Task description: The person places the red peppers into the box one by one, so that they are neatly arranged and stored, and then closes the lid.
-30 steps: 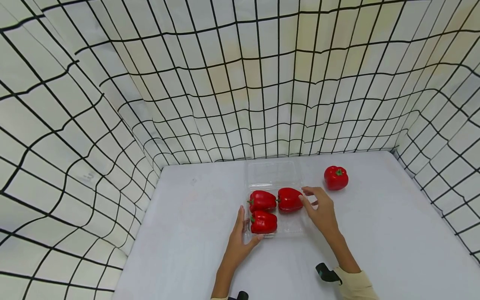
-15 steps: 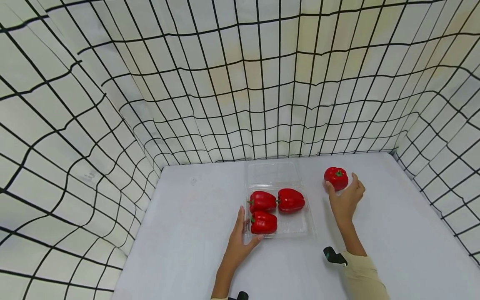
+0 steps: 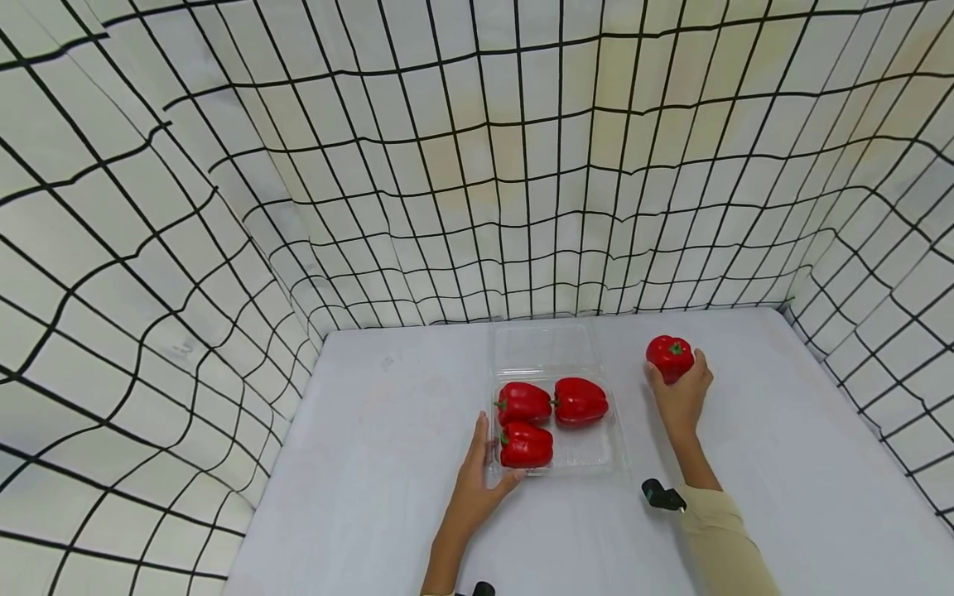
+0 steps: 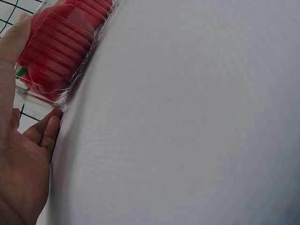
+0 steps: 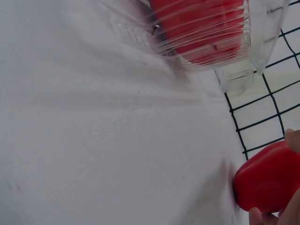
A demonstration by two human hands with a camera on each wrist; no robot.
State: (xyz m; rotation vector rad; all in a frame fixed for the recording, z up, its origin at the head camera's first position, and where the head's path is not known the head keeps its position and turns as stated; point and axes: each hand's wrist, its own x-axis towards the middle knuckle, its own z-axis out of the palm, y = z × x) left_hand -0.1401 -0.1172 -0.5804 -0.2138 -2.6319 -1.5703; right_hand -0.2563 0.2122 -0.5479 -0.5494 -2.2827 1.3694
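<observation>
A clear plastic clamshell box (image 3: 585,451) stands lid-up on the table with three red bell peppers in it: one at the back left (image 3: 524,403), one at the back right (image 3: 580,401) and one at the front left (image 3: 526,445). My left hand (image 3: 473,488) rests at the box's front left corner, fingers straight along the left side and thumb at the front wall. A further red bell pepper (image 3: 668,358) is on the table right of the box. My right hand (image 3: 681,401) grips it, thumb on its left and fingers on its right; the right wrist view shows fingertips against the pepper (image 5: 267,180).
The box's hinged lid (image 3: 542,346) lies folded back toward the rear table edge. A white table (image 3: 358,497) carries everything. Black netting over white sheeting (image 3: 447,207) walls in the back and both sides.
My right hand has moved right from the back right pepper in the box to the pepper on the table, and its fingers have closed round it. My left hand keeps its place.
</observation>
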